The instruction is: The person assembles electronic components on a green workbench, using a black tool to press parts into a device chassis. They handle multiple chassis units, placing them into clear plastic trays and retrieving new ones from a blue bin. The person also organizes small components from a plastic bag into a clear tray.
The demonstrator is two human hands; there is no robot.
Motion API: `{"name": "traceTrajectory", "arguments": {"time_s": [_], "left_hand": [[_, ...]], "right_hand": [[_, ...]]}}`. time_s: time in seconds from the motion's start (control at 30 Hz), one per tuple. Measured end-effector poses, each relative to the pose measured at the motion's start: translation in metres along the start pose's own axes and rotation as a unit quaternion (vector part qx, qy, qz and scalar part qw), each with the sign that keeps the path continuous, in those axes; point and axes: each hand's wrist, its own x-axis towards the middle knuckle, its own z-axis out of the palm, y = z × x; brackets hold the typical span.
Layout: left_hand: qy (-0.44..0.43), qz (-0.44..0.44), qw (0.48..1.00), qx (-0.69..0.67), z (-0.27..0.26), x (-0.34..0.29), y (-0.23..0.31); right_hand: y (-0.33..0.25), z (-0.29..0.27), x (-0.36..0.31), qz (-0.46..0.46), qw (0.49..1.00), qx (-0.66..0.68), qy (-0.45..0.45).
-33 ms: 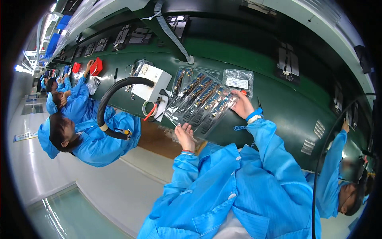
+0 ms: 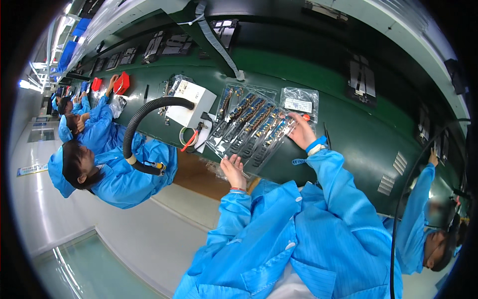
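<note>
A clear plastic tray lies between my hands, bearing several slanted rows of small circuit boards in black, blue and gold. My left hand grips its near left corner, thumb and fingers at the edge. At the right edge, my right hand holds the same tray, its fingers partly hidden by it. A second clear tray shows partly behind and beneath it. Just beyond my right hand lies a clear bag with a white label.
Left of the tray stands a white box with a black flexible hose. A tape roll and red-handled tool lie nearby. Small metal parts sit on the green bench at right. Co-workers in blue sit both sides.
My right hand and the tray shift very slightly; the glare on the tray's plastic is weaker. Both hands keep their hold.
</note>
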Motion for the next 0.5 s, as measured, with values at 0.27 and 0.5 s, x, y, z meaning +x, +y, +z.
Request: {"name": "traceTrajectory", "arguments": {"time_s": [0.27, 0.5], "left_hand": [[0.064, 0.031, 0.996, -0.06, 0.019, 0.017, -0.019], [0.056, -0.059, 0.994, 0.067, 0.013, 0.031, -0.022]], "right_hand": [[0.027, 0.018, 0.063, -0.064, 0.991, -0.112, 0.031], [0.025, -0.007, 0.132, -0.173, 0.89, -0.399, 0.137]]}}
